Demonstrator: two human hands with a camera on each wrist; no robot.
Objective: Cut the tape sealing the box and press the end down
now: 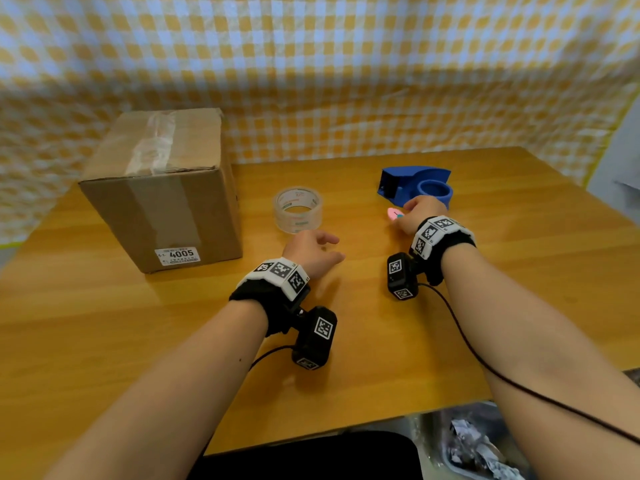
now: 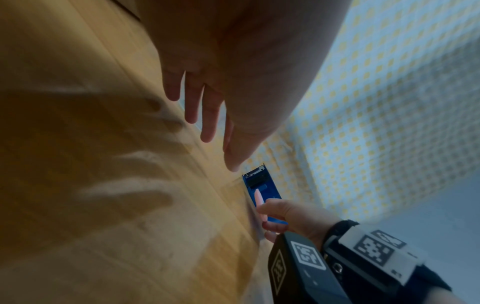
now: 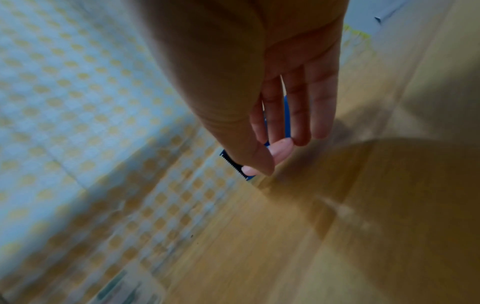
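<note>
Head view, nearest ground: the wooden table (image 1: 346, 358) carries both forearms, each with a wrist-mounted camera; a cable trails from each unit.
Left hand: the left hand (image 1: 313, 249) sits just above the table with fingers relaxed and spread, grasping nothing; the left wrist view confirms straight, loose fingers (image 2: 207, 115).
Right hand: the right hand (image 1: 417, 213) pinches a small pink cutter (image 1: 394, 213) between thumb and fingertips; the right wrist view shows the pinch (image 3: 279, 151), blurred.
Tape roll: a clear tape roll (image 1: 298, 209) lies flat just beyond the left hand, unattached to anything.
Dispenser: a blue tape dispenser (image 1: 414, 187) stands just behind the right hand, toothed edge visible, no roll loaded.
Box: the cardboard box (image 1: 166, 192) stands at the far left, well apart from both hands, with clear tape (image 1: 154, 147) running over its top seam and down the front face.
Step in hand, judged: securing the cutter before carrying it to the box.
Advice: the grip looks shallow, so a fuller hold is advisable before moving; whether a blade is exposed cannot be told.
Advice: the free left hand would best steady the box, clear of the cutting line.
Risk: slack tape may wrinkle rather than part.
</note>
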